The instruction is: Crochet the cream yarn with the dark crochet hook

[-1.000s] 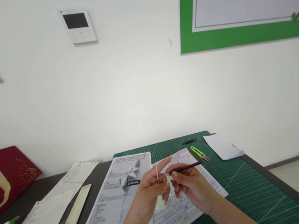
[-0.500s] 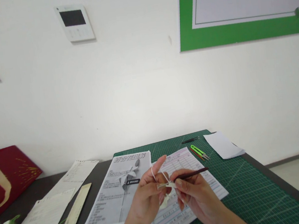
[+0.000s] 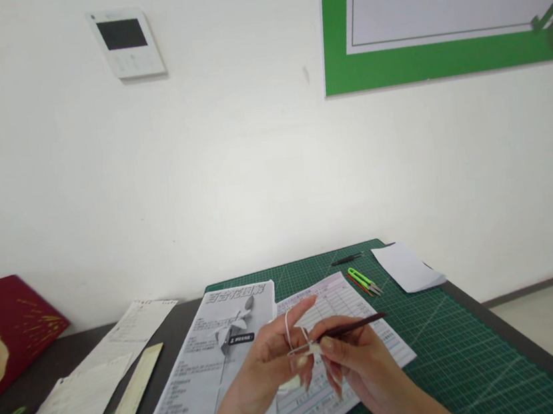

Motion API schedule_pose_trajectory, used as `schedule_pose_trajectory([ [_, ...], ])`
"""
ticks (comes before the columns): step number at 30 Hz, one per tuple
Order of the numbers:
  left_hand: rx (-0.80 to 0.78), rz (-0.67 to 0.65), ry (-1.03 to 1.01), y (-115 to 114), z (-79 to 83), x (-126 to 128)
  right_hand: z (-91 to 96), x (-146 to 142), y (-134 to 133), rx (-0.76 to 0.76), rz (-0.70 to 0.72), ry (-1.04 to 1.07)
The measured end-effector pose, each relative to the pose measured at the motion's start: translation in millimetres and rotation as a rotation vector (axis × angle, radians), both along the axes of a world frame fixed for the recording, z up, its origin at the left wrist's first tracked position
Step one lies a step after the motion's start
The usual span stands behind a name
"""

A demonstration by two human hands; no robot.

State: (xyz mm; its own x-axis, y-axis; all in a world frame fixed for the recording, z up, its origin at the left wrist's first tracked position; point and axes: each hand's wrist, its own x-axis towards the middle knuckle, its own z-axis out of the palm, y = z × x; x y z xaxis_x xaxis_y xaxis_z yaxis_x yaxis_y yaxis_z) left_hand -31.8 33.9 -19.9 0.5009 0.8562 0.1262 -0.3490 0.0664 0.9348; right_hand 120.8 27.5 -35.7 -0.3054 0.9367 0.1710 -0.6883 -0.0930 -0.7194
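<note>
Left hand [image 3: 263,363] pinches the small cream yarn piece [image 3: 315,349] between both hands; right hand [image 3: 363,361] grips a slim, maroon-handled hook [image 3: 356,324]. Best keep the thin white strand [image 3: 287,330] evenly taut.

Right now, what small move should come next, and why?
Probably catch the white yarn with the hook and draw it back: the strand loops around the index finger of the left hand, and the hook, gripped by the right hand, points that way.
</note>
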Motion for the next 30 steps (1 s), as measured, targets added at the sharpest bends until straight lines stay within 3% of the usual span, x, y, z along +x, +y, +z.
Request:
schedule_pose_trajectory([
  [8,-0.046,0.088,-0.018,0,3.3,3,0.2,0,-1,-0.007,-0.029,-0.025],
  [16,-0.094,0.146,-0.269,-3,2.8,13,-3.5,-3,0,-0.067,-0.037,0.01],
  [30,-0.25,0.189,-0.436,-7,12.3,19,-10.4,-3,2,-0.107,-0.005,-0.047],
])
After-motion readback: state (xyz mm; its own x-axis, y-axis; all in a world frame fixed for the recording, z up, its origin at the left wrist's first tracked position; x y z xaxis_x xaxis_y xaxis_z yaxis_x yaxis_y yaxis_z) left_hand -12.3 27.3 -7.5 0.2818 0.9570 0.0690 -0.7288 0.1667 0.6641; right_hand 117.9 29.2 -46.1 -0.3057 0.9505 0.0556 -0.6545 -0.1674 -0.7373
